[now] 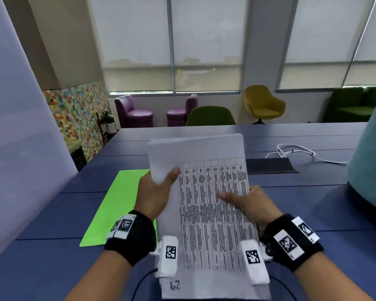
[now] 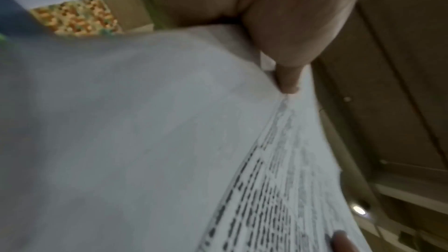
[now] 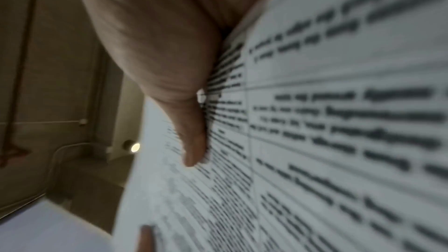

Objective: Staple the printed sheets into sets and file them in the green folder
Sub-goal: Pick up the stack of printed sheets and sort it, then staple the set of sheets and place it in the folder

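Note:
I hold a stack of printed sheets (image 1: 211,213) tilted up above the blue table, a table of text on the top page and "29" handwritten near its lower edge. My left hand (image 1: 154,192) grips the stack's left edge, thumb on a blank sheet (image 2: 121,131) that is peeled off to the left. My right hand (image 1: 245,203) holds the right edge with its thumb pressed flat on the print (image 3: 315,122). The green folder (image 1: 115,205) lies shut on the table to the left, partly under my left wrist. No stapler is visible.
A dark panel (image 1: 269,166) is set in the table (image 1: 302,203) behind the sheets, with a white cable (image 1: 295,152) beside it. A teal rounded object (image 1: 369,166) stands at the right edge. Chairs stand beyond the table's far edge.

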Demonstrator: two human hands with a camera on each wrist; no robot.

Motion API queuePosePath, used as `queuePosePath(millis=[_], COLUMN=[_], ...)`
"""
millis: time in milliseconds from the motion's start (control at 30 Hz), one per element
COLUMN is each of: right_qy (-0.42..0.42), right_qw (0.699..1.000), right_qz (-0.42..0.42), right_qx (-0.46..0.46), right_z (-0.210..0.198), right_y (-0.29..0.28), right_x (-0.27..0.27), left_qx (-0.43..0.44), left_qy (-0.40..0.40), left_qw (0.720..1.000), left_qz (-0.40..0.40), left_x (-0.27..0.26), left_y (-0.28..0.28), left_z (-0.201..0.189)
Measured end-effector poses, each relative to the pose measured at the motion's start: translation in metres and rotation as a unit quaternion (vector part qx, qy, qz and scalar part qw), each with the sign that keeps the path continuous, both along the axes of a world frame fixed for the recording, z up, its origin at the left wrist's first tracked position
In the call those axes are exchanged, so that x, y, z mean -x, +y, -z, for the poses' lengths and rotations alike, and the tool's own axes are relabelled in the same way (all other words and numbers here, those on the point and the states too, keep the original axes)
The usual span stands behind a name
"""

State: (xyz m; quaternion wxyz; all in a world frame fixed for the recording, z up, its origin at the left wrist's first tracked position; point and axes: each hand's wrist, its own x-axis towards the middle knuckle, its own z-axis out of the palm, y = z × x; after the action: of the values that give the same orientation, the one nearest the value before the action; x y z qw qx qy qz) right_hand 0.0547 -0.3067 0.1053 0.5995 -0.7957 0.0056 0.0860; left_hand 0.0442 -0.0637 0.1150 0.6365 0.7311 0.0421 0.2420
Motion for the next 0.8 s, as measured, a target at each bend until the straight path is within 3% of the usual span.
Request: queuePosePath(millis=[133,267,333,400,467,533,667,800], right_qy=[0.084,0.088,0.051,-0.014,-0.076,-0.079,0.059,0.047], right_qw=[0.993,0.975,0.942,0.884,0.850,0.840,0.846,0.830], right_qz=[-0.014,-0.039,-0.043,-0.010,0.046,0.061,-0.014,0.014], right_qx=[0.087,0.199,0.329,0.467,0.519,0.534,0.529,0.555], right_z=[0.041,0.087,0.083,0.070,0.059,0.061,0.079,0.080], right_y=[-0.003,-0.004,-0.008,-0.012,-0.020,-0.033,-0.046,-0.043], right_x=[-0.004,-0.002,0.007,0.017,0.015,0.003,-0.022,-0.034], left_qx=[0.050,0.025,0.017,0.019,0.024,0.027,0.057,0.059], left_qy=[0.172,0.300,0.312,0.314,0.315,0.318,0.323,0.321], left_qw=[0.983,0.953,0.950,0.949,0.948,0.947,0.944,0.944], left_qz=[0.025,0.028,0.024,0.031,0.038,0.036,0.027,0.043], left_x=[-0.014,-0.011,-0.010,-0.009,-0.008,-0.006,-0.005,-0.003], left_y=[-0.001,-0.006,-0.007,-0.006,-0.005,-0.005,-0.004,-0.002], left_z=[0.074,0.137,0.144,0.144,0.143,0.143,0.141,0.141])
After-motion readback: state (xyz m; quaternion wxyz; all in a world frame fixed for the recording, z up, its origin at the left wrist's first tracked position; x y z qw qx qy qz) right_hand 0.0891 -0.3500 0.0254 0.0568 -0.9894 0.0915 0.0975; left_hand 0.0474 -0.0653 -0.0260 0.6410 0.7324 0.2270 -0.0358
